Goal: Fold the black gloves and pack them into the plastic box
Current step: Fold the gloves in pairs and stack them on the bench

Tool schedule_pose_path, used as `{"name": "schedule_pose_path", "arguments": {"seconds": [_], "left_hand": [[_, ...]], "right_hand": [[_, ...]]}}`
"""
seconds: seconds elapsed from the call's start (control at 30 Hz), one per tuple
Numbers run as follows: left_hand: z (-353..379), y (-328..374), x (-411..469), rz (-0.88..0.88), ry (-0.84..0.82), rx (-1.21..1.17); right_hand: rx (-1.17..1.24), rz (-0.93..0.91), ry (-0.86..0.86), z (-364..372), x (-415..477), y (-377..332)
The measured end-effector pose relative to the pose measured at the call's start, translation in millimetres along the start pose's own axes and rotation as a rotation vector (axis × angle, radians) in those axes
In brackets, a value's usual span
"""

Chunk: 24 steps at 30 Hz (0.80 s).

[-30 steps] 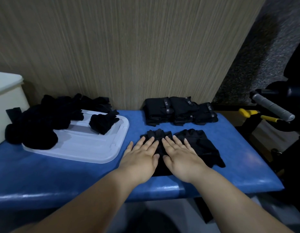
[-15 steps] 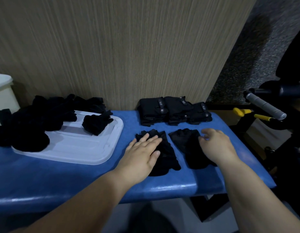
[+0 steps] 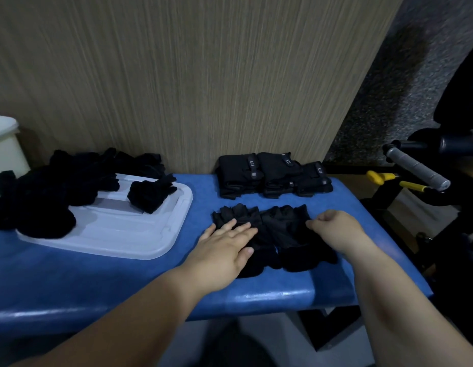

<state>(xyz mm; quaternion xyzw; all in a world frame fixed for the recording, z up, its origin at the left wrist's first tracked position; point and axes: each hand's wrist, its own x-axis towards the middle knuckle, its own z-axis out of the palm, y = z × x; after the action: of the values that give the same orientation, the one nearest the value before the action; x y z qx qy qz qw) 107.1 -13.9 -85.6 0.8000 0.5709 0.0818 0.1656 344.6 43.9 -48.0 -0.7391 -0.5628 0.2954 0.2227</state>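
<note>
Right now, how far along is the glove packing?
Done: folded black strapped gloves stacked by the wall. In hand: the left hand presses one flat black glove, the right hand pinches the second flat glove. Left: the loose black glove heap on the white plastic tray; nothing looks boxed.

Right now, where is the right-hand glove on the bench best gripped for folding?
The right glove lies flat, its inner side against the left glove under the left hand. Probably pinch its free outer edge near the finger stubs, coming from the right, where the right hand pinches.
</note>
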Motion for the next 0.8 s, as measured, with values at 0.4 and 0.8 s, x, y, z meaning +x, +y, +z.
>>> {"name": "schedule_pose_path", "arguments": {"seconds": [0.4, 0.8], "left_hand": [[-6, -3, 1, -0.063, 0.23, -0.454], [-22, -10, -5, -0.37, 0.244, -0.935]], "right_hand": [[0.379, -0.111, -0.147, 12, -21, -45], [0.46, -0.228, -0.387, 59, -44, -84]]}}
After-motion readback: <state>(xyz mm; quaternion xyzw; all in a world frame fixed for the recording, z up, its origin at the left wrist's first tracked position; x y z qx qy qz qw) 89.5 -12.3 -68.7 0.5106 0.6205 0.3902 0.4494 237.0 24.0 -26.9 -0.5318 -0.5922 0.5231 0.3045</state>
